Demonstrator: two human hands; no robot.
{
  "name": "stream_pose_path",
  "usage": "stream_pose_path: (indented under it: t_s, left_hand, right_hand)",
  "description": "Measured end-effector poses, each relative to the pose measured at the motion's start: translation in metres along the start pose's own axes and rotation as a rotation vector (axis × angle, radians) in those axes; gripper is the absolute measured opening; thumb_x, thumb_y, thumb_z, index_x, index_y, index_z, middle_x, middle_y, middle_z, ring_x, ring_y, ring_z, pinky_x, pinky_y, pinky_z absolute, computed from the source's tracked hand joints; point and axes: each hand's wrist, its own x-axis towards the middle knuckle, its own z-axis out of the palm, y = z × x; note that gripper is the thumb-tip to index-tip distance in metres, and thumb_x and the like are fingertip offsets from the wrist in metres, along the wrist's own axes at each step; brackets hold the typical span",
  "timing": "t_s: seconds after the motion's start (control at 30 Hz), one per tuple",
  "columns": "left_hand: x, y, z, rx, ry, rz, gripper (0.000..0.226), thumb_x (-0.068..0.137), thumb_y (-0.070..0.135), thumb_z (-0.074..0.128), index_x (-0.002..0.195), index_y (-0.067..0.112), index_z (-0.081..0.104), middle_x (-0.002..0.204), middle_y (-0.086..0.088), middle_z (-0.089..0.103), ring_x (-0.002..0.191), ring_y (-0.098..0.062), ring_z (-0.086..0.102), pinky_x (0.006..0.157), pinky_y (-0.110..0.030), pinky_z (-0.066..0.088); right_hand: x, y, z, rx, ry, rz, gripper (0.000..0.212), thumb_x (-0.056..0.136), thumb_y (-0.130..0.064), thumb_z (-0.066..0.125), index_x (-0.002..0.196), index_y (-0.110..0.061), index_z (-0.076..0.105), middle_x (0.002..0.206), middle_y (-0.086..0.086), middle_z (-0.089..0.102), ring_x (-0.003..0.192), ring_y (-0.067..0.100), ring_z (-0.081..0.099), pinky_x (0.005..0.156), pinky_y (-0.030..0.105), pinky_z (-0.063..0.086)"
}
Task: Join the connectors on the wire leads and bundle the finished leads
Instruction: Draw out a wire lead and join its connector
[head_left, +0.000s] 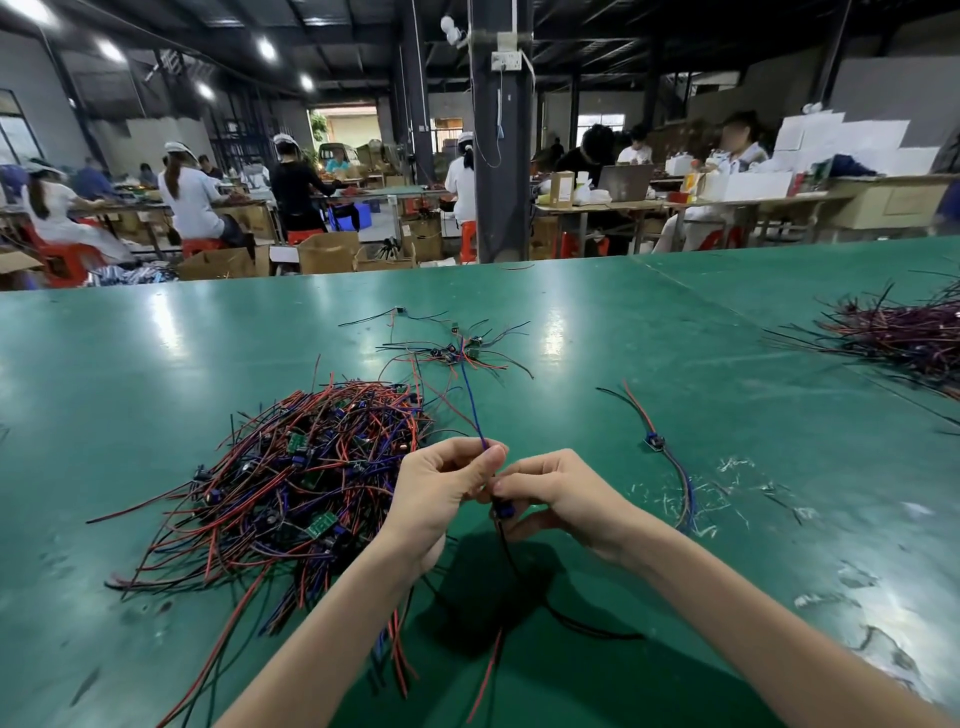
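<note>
On my feed the thumb and forefinger of the L hand (441, 493) pinch a blue wire (471, 400), w/ the other fingers curled under. The R hand (563, 499) sits right beside it, thumbs nearly touching. Its thumb and fingers pinch a small blue connector block (503, 510), held btwn the 2 hands and up off the table. I can't tell whether the blue wire is seated in the block, since the fingers cover that spot. The blue wire runs up and away to a small cluster of leads (457, 353) lying further out on the green table (156, 364). From the block a black wire (602, 630) and a red wire (485, 675) trail down to the table btwn my forearms. Just left of the L hand lies a big tangled pile of leads (291, 483), red, black and blue w/ little green boards in it. To the right, apart from the hands, 1 lone lead (655, 441) w/ a blue block lies by itself, near some clear plastic scraps (727, 488). A 2nd heap (904, 332) sits at the far right edge. Beyond the table, people (192, 202) sit at benches.
</note>
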Motion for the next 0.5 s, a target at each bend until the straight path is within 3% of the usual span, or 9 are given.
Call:
stream_pose_path:
  t_s: [0.2, 0.37, 0.5]
  left_hand:
    - [0.001, -0.003, -0.002, 0.003, -0.026, -0.021, 0.012, 0.064, 0.02, 0.072, 0.068, 0.01, 0.074, 0.068, -0.011, 0.061, 0.064, -0.02, 0.047, 0.062, -0.028, 0.042]
    - [0.005, -0.002, -0.004, 0.033, -0.056, -0.019, 0.01, 0.064, 0.022, 0.073, 0.066, 0.013, 0.077, 0.068, -0.006, 0.069, 0.064, -0.016, 0.056, 0.064, -0.024, 0.048]
    - [0.017, -0.003, -0.001, 0.338, -0.026, 0.139, 0.007, 0.077, 0.011, 0.075, 0.072, 0.007, 0.075, 0.063, -0.011, 0.062, 0.059, -0.016, 0.047, 0.058, -0.028, 0.04]
  right_hand:
    - [-0.002, 0.0, 0.002, -0.038, 0.014, -0.028, 0.015, 0.087, -0.006, 0.063, 0.077, -0.008, 0.073, 0.07, 0.004, 0.068, 0.058, 0.013, 0.057, 0.055, 0.026, 0.053]
    - [-0.001, -0.001, 0.005, -0.019, 0.042, -0.042, 0.02, 0.086, -0.003, 0.06, 0.072, -0.009, 0.072, 0.068, 0.004, 0.068, 0.056, 0.014, 0.055, 0.051, 0.025, 0.051]
    - [0.005, 0.001, 0.006, -0.001, 0.163, -0.004, 0.026, 0.084, 0.0, 0.056, 0.062, -0.009, 0.065, 0.063, 0.007, 0.063, 0.053, 0.014, 0.05, 0.047, 0.022, 0.044]
